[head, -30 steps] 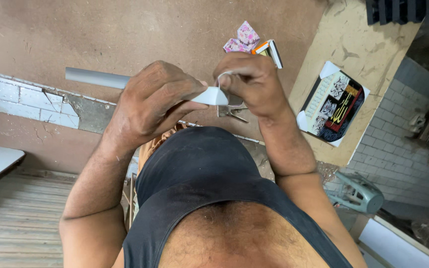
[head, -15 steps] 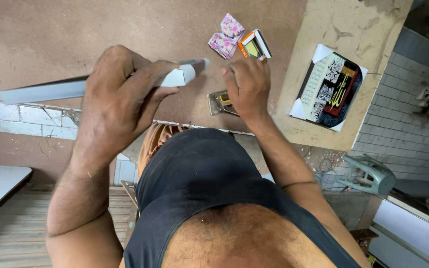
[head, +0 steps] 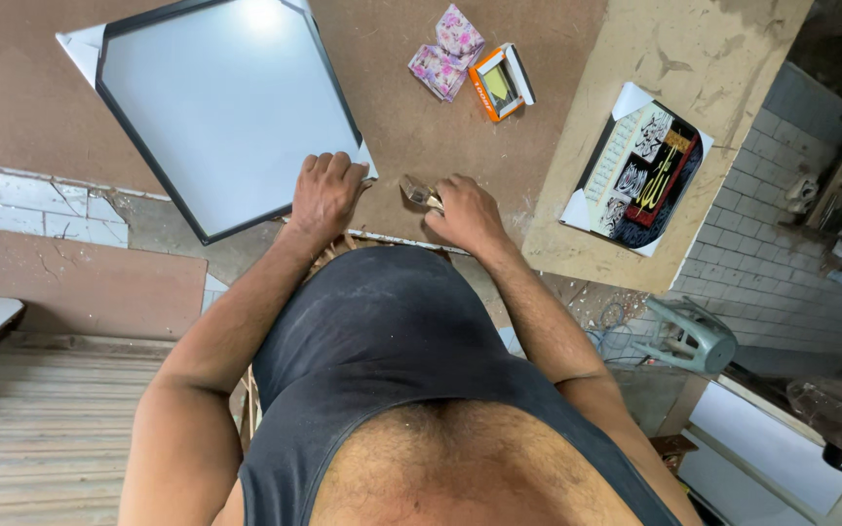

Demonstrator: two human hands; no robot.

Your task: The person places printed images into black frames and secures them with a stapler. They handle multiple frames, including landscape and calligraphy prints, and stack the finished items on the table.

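Note:
A black picture frame (head: 216, 107) with a white face lies flat on the brown board table (head: 421, 127), one corner hanging over the near edge. My left hand (head: 325, 192) grips its near right corner. My right hand (head: 464, 211) rests on the table edge, closed around a small metal tool (head: 419, 193) whose tip points toward the frame corner. My dark sleeveless shirt fills the lower part of the view.
Two pink patterned packets (head: 448, 51) and a small orange-edged box (head: 502, 82) lie at the back of the table. A dark print with corner protectors (head: 643, 168) sits on a pale board to the right. A grey stool (head: 692, 334) stands below.
The frame, held edge-on and raised before, has been laid flat on the table. My right hand has come back to the table edge with the metal tool.

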